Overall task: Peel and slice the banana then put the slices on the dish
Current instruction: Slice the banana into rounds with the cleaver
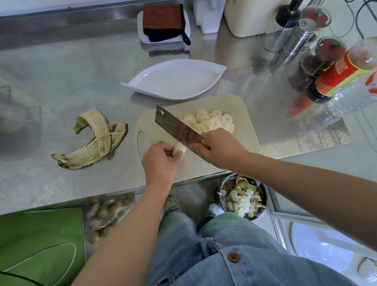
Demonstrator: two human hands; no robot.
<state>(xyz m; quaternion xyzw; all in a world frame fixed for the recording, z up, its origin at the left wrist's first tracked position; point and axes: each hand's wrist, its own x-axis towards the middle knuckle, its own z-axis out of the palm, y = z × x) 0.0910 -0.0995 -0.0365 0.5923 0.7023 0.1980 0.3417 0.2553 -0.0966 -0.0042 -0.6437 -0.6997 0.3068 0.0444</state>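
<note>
- Centre of frame: left hand (159, 159) pinches one banana stub (180, 147) on one cutting board (239, 110).
- Right hand (223, 148) grips one cleaver (177, 128), its blade just beside the stub.
- One heap of overlapping slices (211, 120) lies right of the blade.
- One white dish (172, 81) sits above the board, one peel (93, 140) to its left.

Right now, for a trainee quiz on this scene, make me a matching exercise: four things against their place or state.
Things: 1 banana peel; 2 dish; 3 banana slices; 4 cleaver.
States: A piled on the cutting board; B gripped by the right hand; C lying on the steel counter; D holds nothing.
Pairs: 1-C, 2-D, 3-A, 4-B.
</note>
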